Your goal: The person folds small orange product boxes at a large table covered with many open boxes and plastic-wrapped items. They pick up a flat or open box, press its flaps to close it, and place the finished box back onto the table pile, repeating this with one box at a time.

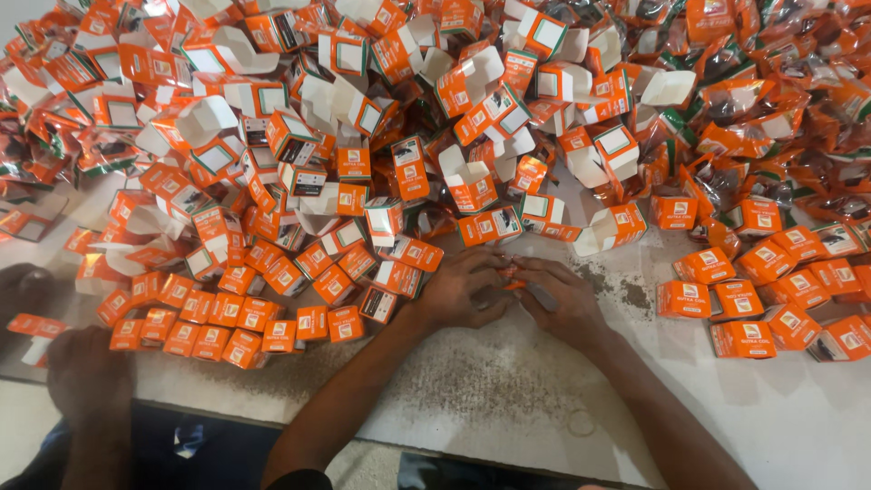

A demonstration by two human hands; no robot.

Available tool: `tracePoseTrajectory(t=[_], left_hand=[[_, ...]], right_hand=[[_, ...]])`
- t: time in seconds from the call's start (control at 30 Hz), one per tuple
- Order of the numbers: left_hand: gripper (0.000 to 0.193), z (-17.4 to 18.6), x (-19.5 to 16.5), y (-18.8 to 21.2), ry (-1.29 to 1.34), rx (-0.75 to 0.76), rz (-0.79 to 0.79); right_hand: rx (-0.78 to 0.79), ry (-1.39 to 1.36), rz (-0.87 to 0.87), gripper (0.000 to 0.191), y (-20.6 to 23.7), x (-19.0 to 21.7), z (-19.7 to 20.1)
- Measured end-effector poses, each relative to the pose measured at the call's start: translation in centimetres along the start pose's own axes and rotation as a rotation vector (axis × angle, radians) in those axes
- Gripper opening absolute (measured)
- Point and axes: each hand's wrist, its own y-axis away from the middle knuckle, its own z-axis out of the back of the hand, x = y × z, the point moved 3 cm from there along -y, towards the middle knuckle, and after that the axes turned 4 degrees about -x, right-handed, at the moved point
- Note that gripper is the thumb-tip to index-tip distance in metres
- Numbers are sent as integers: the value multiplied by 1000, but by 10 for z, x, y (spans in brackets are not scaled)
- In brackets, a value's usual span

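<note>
1. I'm seeing another person's hand (86, 377) resting at the near left desk (771, 426) edge.
2. My left hand (463, 290) and right hand (567, 299) are meeting at desk centre, both grips closing together on one small orange box (513, 272), mostly hidden by fingers.
3. Closed orange boxes are lying in rows left (227, 331) and right (771, 299).
4. Farther back, a heap of open cartons (435, 100) is covering the desk.
</note>
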Motion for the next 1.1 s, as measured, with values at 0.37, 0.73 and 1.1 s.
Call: tracePoseTrajectory(t=[0.37,0.73,1.1], left_hand=[[25,-3,9,4,119,-25,127],[32,3,-6,1,-131,141,25],[38,-9,-20,1,-141,111,18]], right_hand=[[-82,-129,-142,25,6,-8,-10],[107,-30,-55,30,3,-2,4],[125,160,-200,26,9,-20,9]])
